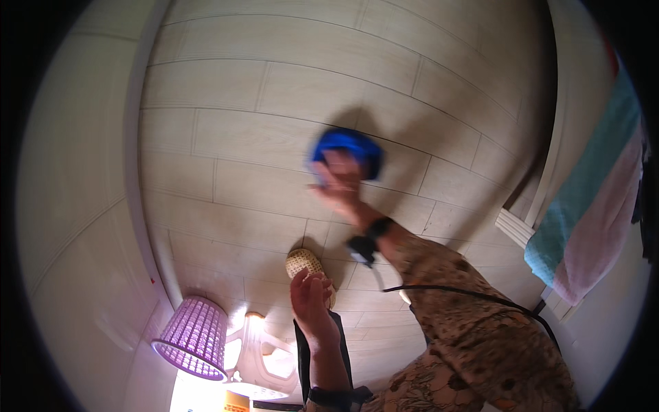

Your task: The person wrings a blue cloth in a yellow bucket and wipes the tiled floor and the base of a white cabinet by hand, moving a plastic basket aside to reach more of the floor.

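My right hand (pixel 340 182) reaches down to the floor (pixel 274 165) with its fingers over a bunched blue cloth (pixel 364 145). Hand and cloth are both smeared by motion, and the palm is hidden from above. Near my feet, my left hand (pixel 312 302) hangs in the air with loosely bent fingers and nothing visible in it. Just beyond it shows a tan, perforated shoe (pixel 302 261). A small dark device (pixel 361 251) dangles beside my right wrist, and a black cable (pixel 473 294) crosses that forearm's patterned sleeve.
A purple lattice basket (pixel 195 333) stands at the lower left, beside a pale plastic stool (pixel 257 357). A pale wall panel (pixel 75 172) runs along the left. On the right, a teal and pink towel (pixel 590 199) hangs near a white ridged edge (pixel 516 225).
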A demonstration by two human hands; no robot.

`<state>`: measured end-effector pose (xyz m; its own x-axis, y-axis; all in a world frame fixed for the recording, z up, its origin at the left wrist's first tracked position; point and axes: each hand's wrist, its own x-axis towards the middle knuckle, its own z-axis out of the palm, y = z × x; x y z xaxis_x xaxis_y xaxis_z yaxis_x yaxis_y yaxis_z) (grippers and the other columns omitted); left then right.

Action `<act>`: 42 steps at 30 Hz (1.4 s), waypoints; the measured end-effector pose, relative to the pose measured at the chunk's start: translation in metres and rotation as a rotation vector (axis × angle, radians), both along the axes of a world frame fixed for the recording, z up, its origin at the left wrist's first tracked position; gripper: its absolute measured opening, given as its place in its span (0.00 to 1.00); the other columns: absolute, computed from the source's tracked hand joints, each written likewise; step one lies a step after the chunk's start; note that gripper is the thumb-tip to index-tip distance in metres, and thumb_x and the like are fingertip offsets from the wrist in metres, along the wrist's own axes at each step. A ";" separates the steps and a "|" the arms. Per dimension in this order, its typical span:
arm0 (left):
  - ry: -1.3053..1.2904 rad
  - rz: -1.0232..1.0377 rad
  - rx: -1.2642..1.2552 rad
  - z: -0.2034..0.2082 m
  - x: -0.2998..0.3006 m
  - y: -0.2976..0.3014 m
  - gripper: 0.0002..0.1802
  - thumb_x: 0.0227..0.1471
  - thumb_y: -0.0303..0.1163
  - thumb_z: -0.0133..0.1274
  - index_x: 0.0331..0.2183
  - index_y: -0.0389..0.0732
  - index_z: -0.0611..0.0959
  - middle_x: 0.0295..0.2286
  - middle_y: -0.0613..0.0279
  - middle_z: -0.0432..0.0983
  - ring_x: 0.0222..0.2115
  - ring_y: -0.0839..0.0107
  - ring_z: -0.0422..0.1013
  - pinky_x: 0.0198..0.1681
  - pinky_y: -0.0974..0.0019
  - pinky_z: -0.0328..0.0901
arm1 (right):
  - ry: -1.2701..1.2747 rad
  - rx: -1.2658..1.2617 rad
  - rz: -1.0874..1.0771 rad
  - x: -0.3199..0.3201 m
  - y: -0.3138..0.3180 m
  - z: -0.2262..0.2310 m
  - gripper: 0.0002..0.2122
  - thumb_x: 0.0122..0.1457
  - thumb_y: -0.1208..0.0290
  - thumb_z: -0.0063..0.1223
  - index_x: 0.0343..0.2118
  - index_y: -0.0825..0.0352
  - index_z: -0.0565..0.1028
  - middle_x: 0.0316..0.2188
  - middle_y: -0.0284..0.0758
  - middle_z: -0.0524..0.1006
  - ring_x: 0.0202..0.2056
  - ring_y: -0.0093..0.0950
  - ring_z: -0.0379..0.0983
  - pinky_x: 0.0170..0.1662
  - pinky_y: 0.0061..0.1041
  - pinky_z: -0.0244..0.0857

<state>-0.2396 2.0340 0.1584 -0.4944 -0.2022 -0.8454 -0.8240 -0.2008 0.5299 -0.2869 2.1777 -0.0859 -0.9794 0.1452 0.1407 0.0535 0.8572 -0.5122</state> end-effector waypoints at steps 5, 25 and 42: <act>-0.016 -0.067 -0.133 -0.013 -0.002 0.001 0.19 0.52 0.30 0.48 0.47 0.39 0.69 0.35 0.63 0.72 0.32 0.75 0.68 0.33 0.74 0.62 | 0.067 0.109 0.382 -0.131 -0.091 0.001 0.18 0.54 0.54 0.44 0.47 0.48 0.70 0.56 0.30 0.62 0.59 0.33 0.51 0.59 0.59 0.34; 0.036 -0.625 -0.131 -0.008 0.031 0.091 0.13 0.53 0.28 0.47 0.43 0.41 0.71 0.31 0.66 0.72 0.31 0.77 0.70 0.33 0.75 0.63 | -0.294 0.441 -0.886 0.322 0.286 -0.001 0.22 0.41 0.63 0.56 0.44 0.53 0.71 0.50 0.39 0.66 0.51 0.41 0.60 0.50 0.44 0.57; -0.022 -0.315 -0.047 -0.008 0.001 0.064 0.12 0.53 0.26 0.47 0.41 0.38 0.73 0.32 0.62 0.73 0.30 0.75 0.71 0.31 0.75 0.65 | -0.009 0.098 0.253 -0.023 -0.046 -0.019 0.18 0.50 0.58 0.45 0.46 0.49 0.67 0.54 0.30 0.60 0.54 0.33 0.54 0.47 0.56 0.48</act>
<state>-0.2388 2.0984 0.1500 -0.5202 -0.0810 -0.8502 -0.8533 0.0897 0.5136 -0.3096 2.1316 -0.1044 -0.9840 -0.1184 0.1329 -0.1646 0.8893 -0.4267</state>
